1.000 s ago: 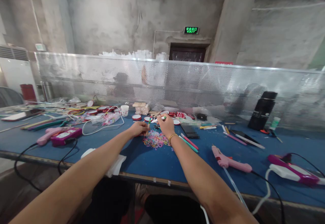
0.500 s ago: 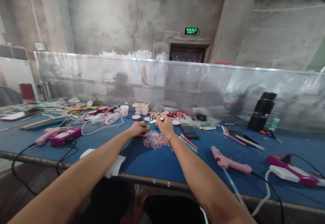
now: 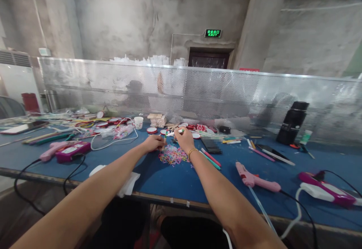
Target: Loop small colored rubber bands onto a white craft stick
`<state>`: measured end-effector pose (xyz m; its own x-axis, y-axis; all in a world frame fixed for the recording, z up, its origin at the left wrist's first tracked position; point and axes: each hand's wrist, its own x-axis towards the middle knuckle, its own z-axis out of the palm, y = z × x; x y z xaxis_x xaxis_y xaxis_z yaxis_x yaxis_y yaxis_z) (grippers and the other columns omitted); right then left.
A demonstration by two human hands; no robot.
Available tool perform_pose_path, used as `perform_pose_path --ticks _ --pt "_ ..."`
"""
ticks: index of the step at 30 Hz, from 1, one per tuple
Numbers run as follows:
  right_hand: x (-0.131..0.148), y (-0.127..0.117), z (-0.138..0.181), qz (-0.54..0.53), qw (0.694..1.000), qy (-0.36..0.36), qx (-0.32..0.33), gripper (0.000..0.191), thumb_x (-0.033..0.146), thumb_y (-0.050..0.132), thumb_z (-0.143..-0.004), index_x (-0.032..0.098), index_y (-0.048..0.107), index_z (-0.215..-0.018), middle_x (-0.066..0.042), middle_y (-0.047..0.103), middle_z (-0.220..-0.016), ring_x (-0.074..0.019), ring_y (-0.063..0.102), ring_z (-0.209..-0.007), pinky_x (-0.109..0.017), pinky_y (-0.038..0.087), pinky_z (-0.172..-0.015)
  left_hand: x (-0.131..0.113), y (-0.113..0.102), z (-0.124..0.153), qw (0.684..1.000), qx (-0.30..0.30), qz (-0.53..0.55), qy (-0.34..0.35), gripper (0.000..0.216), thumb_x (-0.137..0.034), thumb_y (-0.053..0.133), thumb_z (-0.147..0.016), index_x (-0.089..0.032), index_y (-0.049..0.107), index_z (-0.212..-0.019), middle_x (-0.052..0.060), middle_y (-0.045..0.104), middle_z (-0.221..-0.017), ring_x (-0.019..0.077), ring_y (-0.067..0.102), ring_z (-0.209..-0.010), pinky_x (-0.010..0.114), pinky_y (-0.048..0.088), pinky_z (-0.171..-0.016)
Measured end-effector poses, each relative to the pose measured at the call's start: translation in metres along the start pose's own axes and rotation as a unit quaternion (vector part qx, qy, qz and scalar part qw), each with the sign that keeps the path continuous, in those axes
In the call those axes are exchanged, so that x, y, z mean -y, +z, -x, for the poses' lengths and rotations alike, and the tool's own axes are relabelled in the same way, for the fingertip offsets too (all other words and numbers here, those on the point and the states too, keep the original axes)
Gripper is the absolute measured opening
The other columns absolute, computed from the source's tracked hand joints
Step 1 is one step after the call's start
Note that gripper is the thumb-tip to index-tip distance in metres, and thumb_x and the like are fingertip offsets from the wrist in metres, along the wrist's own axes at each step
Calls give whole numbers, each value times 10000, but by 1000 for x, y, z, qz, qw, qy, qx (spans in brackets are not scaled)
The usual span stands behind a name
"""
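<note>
My left hand [image 3: 154, 143] is closed on a thin wooden stick [image 3: 166, 135] with green on its upper part, held roughly upright. In my right hand [image 3: 184, 139] is a white marker [image 3: 171, 133] with a green end, its tip side pointing left toward the stick. Whether the tip touches the stick is too small to tell. Under both hands lies a loose pile of small coloured rubber bands [image 3: 173, 156]. A pink marker [image 3: 211, 158] and a teal marker [image 3: 210, 161] lie beside my right wrist. Small red-rimmed white drums [image 3: 152, 130] sit just beyond the hands.
A pink glue gun [image 3: 258, 181] and a purple-white power strip [image 3: 325, 192] with cords lie at right. Another pink glue gun [image 3: 52, 150] is at left. A dark phone [image 3: 210, 145], a paper cup [image 3: 138, 122] and a black bottle [image 3: 292, 124] stand or lie farther back. A perforated metal screen [image 3: 215, 90] closes the far side.
Almost nothing differs. Both hands keep the stick and marker over the same spot, with only a very slight shift of the view.
</note>
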<state>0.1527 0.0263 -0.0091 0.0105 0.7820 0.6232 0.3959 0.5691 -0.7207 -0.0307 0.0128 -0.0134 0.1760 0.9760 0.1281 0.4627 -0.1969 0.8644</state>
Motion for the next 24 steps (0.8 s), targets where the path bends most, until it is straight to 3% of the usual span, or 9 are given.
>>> perform_pose_path --ticks 12,24 --pt "-1 3 -2 -86 996 8 -25 154 331 490 -751 206 576 -722 11 648 -609 -153 586 -580 -253 438 -625 -3 -1 0 1000 -3 18 3 198 -327 695 -629 -138 646 -661 3 595 -524 97 513 -462 212 346 -450" --pt "0 2 -1 -92 996 -1 -20 148 331 492 -751 208 571 -723 15 647 -610 -149 581 -573 -251 440 -624 -3 0 2 999 7 32 3 170 -297 687 -633 -139 653 -684 -1 603 -531 91 502 -449 213 357 -449"
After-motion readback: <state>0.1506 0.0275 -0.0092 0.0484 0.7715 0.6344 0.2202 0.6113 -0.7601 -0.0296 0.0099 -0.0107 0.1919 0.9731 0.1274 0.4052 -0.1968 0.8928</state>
